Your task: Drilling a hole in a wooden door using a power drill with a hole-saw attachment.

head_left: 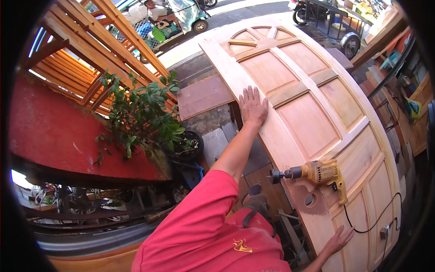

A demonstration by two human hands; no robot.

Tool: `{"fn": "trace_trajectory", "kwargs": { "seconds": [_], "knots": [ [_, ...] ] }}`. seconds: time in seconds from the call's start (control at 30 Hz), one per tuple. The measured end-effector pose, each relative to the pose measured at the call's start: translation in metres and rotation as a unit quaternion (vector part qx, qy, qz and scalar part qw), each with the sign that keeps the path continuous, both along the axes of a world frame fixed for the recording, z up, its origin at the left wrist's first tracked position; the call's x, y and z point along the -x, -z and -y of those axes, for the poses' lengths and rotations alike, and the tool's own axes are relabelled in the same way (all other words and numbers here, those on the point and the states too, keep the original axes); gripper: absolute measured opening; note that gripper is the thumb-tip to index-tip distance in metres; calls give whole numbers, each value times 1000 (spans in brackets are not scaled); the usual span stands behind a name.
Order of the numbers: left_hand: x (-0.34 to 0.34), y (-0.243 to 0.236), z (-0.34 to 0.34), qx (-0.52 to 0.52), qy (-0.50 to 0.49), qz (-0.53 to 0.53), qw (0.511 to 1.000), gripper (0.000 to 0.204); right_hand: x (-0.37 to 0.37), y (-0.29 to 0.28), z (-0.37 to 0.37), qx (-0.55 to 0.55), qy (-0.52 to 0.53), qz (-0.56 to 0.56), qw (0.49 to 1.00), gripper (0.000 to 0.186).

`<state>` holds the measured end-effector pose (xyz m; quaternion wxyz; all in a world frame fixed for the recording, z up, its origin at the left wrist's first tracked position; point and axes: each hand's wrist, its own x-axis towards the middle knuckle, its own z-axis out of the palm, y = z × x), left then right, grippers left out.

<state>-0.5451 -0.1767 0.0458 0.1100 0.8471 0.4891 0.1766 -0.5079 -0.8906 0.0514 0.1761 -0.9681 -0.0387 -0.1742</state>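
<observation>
A pale wooden panelled door [295, 131] lies flat, with a fan of small openings at its far end. My left hand [253, 108] rests palm down on the door's left stile, fingers stretched out and holding nothing. My right hand [337, 241] is at the near part of the door, fingers extended and apart, with nothing in it. Between the two hands a yellow power drill [322, 172] lies on its side on the door. Its hole saw [275, 176] points left past the door's edge. A round hole [310, 200] beside the drill is ringed by reddish sawdust.
The drill's black cord [362, 231] runs across the door to a grey connector [384, 232]. A brown board [204, 94] sticks out under the door. Left are a potted plant [188, 146], a red wall [63, 118] and stacked timber [74, 65]. Vehicles stand beyond.
</observation>
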Motion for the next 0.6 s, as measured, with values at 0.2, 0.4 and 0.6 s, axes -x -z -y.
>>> {"fn": "trace_trajectory", "kwargs": {
  "seconds": [0.2,0.4,0.6],
  "knots": [
    [2,3,2,11,2,-4,1000,81,0,0,5,3,-40,14,999,64],
    [-2,-3,-2,1,5,-5,1000,81,-2,3,0,0,2,0,1000,63],
    [0,1,1,0,-5,-3,1000,81,-1,6,7,16,-22,15,1000,66]
  ]
}}
